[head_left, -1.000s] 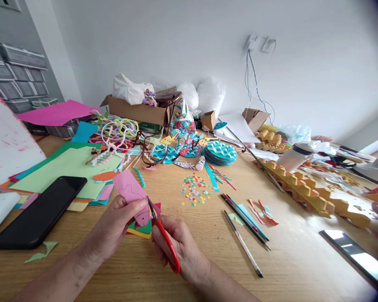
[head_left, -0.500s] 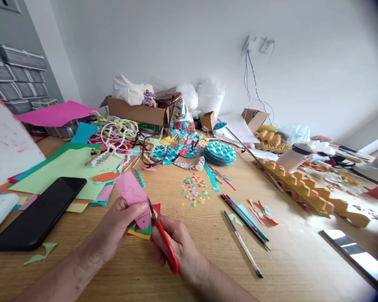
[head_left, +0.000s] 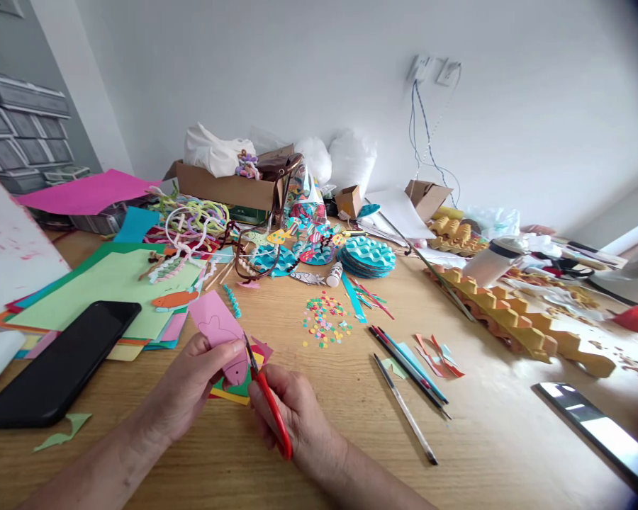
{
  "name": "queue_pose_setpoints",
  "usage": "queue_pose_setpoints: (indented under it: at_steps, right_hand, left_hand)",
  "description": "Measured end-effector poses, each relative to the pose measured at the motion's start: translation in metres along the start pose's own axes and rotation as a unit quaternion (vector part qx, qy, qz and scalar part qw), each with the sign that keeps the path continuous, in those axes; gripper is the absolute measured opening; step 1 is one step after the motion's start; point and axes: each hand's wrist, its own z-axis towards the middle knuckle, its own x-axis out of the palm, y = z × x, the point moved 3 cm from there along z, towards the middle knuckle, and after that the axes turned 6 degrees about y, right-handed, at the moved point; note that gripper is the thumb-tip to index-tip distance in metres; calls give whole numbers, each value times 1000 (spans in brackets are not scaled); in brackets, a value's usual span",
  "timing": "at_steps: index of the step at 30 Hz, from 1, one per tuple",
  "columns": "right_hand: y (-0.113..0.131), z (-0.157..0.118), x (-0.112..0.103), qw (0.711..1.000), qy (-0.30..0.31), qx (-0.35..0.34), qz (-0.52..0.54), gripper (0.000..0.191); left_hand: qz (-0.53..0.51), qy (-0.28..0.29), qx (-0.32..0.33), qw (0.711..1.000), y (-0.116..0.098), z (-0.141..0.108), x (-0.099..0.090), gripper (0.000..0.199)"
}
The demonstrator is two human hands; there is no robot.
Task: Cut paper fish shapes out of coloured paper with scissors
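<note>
Between the thumb and fingers of my left hand (head_left: 194, 375) is a piece of pink paper (head_left: 211, 316) with a fish outline drawn on it. My right hand (head_left: 292, 407) is wrapped round a pair of scissors (head_left: 271, 404) with red handles. The scissor blades lie at the right edge of the pink paper, close to my left thumb. Below the paper, small pieces of coloured paper (head_left: 234, 393) in green, yellow and dark pink lie on the table, partly hidden by my left hand.
Left of my hands lies a black phone (head_left: 64, 361) beside stacked coloured sheets (head_left: 111, 283) and an orange paper fish (head_left: 173, 300). Confetti dots (head_left: 324, 320), pens (head_left: 405, 409) and paper scraps (head_left: 439, 356) lie to the right. Egg cartons (head_left: 500, 312) and a second phone (head_left: 595, 428) are farther right.
The whole view has shifted slightly, so things on the table appear a little farther left. My hands keep their hold on the pink paper and the scissors, the blades still at the paper's edge.
</note>
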Motion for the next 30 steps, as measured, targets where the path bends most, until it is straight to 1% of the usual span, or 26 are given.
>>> queue_pose_setpoints:
  at_steps: [5,8,11,13,15,19,22,25,28,30]
  right_hand:
    - [-5,3,-3,1000,-9,18,7,46]
    - [-7,4,-5,999,-10,38,21,49]
    - [-6,4,-7,997,-4,54,50,53]
    - [-5,4,-9,996,3,40,75,55]
    - [-2,5,-12,996,3,9,91,55]
    - [2,6,-20,995,-17,-33,97,55]
    - [7,6,-24,994,-33,-42,98,53]
    - [18,3,-28,993,-53,-44,94,50]
    - [32,-7,-35,992,-73,-48,88,48]
    - [39,-19,-41,992,-84,-53,84,46]
  left_hand:
    - [-5,-11,13,1000,0,3,-1,16]
    - [-18,-8,15,1000,-2,4,0,12]
    - [-20,25,0,999,-2,5,1,27]
    - [-17,41,-3,999,-1,7,-1,33]
    - [-10,47,-1,999,1,9,-3,35]
    - [5,50,-3,999,4,11,-5,28]
    - [5,41,-14,999,3,12,-4,23]
    - [6,36,-2,999,0,14,-5,17]
    - [13,29,16,999,0,18,-8,21]
    - [17,21,18,999,2,21,-11,23]
